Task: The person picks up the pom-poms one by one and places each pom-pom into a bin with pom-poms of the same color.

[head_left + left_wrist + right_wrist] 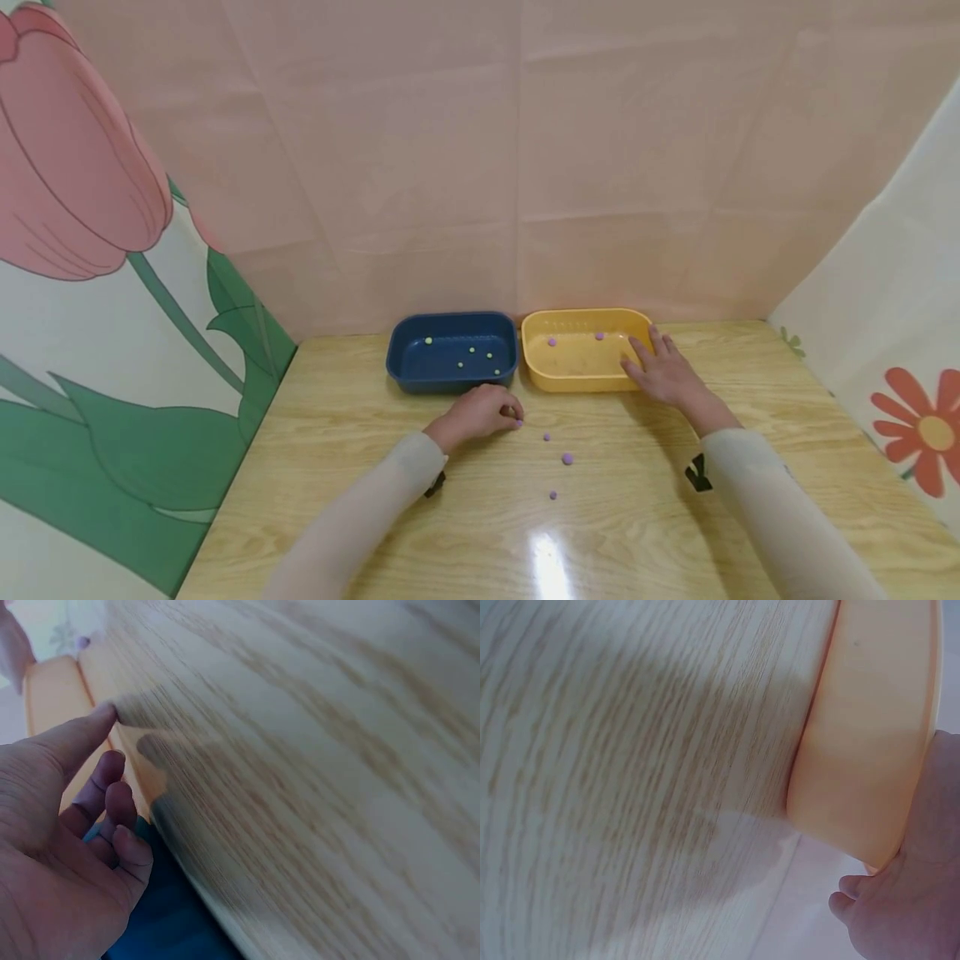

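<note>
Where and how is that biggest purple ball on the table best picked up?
I'd probably pinch the biggest purple ball across its middle, on opposite sides, coming from above: it looks small and roundish, sits low on the wooden table, and has bare surface all round it.

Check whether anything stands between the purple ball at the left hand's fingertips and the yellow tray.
Only the yellow tray's own front wall, so that purple ball likely needs lifting. Nothing else visible blocks the direct line; the right hand is off it, at the tray's right end.
</note>
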Action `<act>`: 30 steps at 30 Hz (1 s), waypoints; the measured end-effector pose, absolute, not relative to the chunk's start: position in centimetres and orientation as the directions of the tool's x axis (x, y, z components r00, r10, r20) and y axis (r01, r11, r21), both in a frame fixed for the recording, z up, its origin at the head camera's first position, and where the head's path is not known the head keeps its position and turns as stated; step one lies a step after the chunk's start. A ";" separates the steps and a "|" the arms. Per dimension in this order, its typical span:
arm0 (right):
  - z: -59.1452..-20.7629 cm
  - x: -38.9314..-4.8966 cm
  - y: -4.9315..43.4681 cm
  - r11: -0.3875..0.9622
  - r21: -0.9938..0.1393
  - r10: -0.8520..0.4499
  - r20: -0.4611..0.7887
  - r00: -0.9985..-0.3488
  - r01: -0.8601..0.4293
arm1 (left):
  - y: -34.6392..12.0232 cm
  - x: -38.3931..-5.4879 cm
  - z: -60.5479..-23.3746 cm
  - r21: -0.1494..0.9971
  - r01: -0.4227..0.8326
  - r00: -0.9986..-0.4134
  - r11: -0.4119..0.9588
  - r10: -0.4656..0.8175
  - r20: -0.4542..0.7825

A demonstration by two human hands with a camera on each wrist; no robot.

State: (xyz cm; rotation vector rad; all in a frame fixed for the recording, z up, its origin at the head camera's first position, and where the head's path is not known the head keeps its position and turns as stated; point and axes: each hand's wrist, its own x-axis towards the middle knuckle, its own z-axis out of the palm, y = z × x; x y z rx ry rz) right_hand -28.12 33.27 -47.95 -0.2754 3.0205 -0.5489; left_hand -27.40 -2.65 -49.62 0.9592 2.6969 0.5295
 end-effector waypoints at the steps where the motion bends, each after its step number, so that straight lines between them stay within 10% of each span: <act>1: -47.9 -28.1 33.3 0.922 -0.352 -0.185 -0.029 -0.982 -0.163 | -2.6 -27.4 -49.5 0.407 0.561 -0.759 0.721 0.644 -0.095; 30: -47.8 -28.2 33.2 0.930 -0.324 -0.199 -0.042 -0.979 -0.176 | -0.5 -26.9 -47.4 0.447 0.576 -0.743 0.684 0.667 -0.064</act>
